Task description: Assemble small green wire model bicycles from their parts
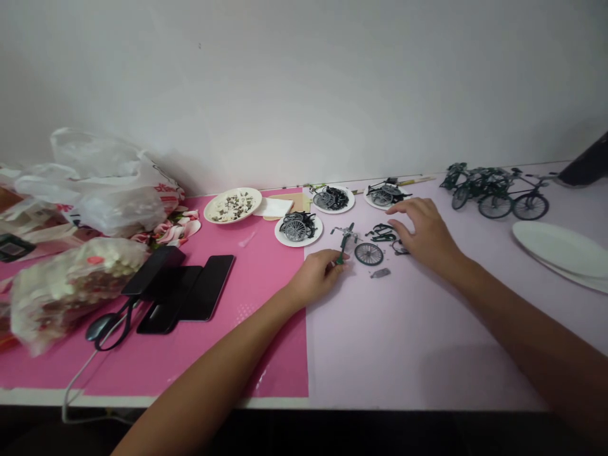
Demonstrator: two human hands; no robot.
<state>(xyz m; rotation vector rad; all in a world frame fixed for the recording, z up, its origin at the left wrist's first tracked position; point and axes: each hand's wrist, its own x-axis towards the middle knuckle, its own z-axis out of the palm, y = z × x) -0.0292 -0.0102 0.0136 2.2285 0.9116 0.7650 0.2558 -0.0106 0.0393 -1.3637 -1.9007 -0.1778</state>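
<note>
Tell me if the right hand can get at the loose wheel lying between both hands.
Probably yes: the wheel lies uncovered on the tabletop, close to the right hand, whose thumb and forefinger are parted. The left hand, holding the handlebar piece, is on the wheel's other side.

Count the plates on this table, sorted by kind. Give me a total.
Small plates holding dark parts: 3
Cream plate holding small pieces: 1
White plates stacked at right: 2 visible
Total: 6 visible
</note>
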